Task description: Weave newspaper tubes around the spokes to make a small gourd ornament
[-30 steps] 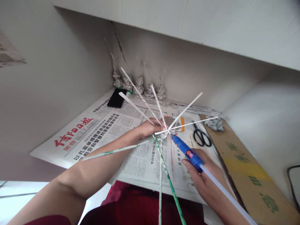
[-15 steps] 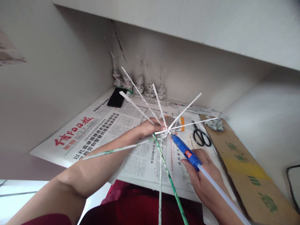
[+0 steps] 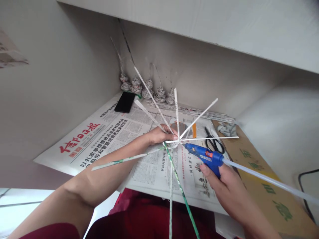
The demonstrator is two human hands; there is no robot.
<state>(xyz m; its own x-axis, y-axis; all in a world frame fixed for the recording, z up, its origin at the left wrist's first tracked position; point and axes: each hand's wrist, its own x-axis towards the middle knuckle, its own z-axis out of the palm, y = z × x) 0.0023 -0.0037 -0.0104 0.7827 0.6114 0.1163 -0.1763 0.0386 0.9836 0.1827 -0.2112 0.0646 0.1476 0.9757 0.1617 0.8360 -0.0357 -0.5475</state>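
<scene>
My left hand [image 3: 161, 134] pinches the hub of a paper-tube frame [image 3: 177, 114], whose rolled paper spokes fan out in several directions. Most spokes are white; one green spoke [image 3: 181, 191] and a pale one hang toward me, and another lies over my left forearm. My right hand [image 3: 224, 181] is wrapped around the handle of a blue hot glue gun [image 3: 204, 154]. Its nozzle points left, close to the hub; whether it touches cannot be made out. A long translucent glue stick [image 3: 261, 177] sticks out of the gun's back.
Newspaper [image 3: 99, 142] covers the table. Black scissors [image 3: 214, 144] lie behind the glue gun, beside flattened cardboard [image 3: 259, 169]. Along the back wall stand several woven paper gourds [image 3: 148, 89], a black phone [image 3: 125, 102] and a bundle of paper tubes [image 3: 194, 111]. A white overhang [image 3: 199, 26] juts out above.
My right hand has turned the glue gun flatter, so its glue stick now points to the right. The spokes have rotated slightly clockwise, while my left hand keeps its hold at the hub.
</scene>
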